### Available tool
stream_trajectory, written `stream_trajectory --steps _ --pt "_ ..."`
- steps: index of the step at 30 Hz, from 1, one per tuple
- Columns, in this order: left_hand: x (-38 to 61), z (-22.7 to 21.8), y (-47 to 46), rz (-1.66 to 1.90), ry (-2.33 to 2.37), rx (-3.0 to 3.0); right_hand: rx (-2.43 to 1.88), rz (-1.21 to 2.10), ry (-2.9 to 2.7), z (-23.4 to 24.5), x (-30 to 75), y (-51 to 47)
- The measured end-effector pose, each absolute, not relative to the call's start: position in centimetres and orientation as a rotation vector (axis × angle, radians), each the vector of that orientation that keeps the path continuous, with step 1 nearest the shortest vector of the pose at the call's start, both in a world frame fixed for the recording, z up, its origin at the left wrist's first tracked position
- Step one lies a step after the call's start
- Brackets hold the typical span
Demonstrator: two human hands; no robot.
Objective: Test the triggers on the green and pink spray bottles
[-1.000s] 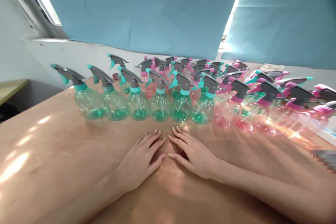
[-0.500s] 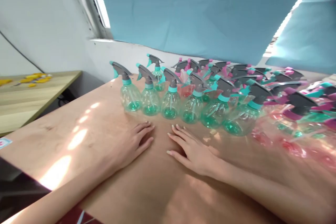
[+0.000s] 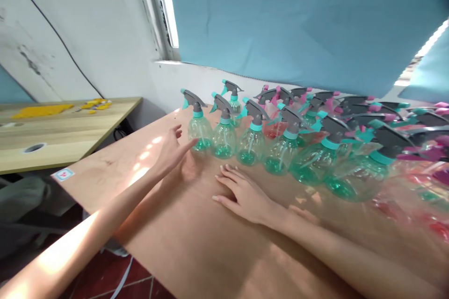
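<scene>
My left hand point(image 3: 174, 149) is raised over the table beside the leftmost green spray bottle point(image 3: 199, 131), thumb apart from the fingers and nothing held. Whether it touches that bottle I cannot tell. Flat on the wooden table point(image 3: 196, 238) lies my right hand point(image 3: 243, 195), fingers stretched out, in front of another green spray bottle point(image 3: 250, 145). Several clear green bottles with grey and turquoise trigger heads stand in a front row. One more green bottle point(image 3: 234, 103) stands behind this row at the left.
Many spray bottles with grey and pink heads point(image 3: 284, 96) crowd the back and right, some with pink bodies point(image 3: 396, 205). A second table point(image 3: 98, 126) at the left carries yellow pieces point(image 3: 96, 104). A small sticker point(image 3: 63, 174) marks the near table's left corner. Blue sheeting point(image 3: 280, 23) covers the window.
My left hand has lifted off the table and moved toward the leftmost bottle. My right hand stays flat on the table. The view has turned left.
</scene>
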State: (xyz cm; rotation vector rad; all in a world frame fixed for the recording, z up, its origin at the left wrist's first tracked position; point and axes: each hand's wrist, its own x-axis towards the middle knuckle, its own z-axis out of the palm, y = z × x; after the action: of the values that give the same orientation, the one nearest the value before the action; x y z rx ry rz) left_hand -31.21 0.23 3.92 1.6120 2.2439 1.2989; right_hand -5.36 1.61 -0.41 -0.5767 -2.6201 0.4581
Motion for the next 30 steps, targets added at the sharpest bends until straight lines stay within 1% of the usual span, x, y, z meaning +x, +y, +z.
stream_trajectory --steps 8,14,23,30 --pt "-30.7 5.4 4.4 1.333 2.140 1.551 -0.523 0.477 -2.610 -0.2 -7.5 1.8" --pt "-31.1 5.7 4.8 1.347 2.135 1.559 -0.518 0.483 -2.602 -0.4 -7.2 1.9" --pt "-31.1 5.4 -0.8 1.408 2.119 1.599 -0.525 0.536 -2.602 -0.4 -6.0 1.4" --pt "-26.8 5.1 -6.1 1.356 2.076 1.732 -0.554 0.669 -2.623 -0.1 -2.2 1.0"
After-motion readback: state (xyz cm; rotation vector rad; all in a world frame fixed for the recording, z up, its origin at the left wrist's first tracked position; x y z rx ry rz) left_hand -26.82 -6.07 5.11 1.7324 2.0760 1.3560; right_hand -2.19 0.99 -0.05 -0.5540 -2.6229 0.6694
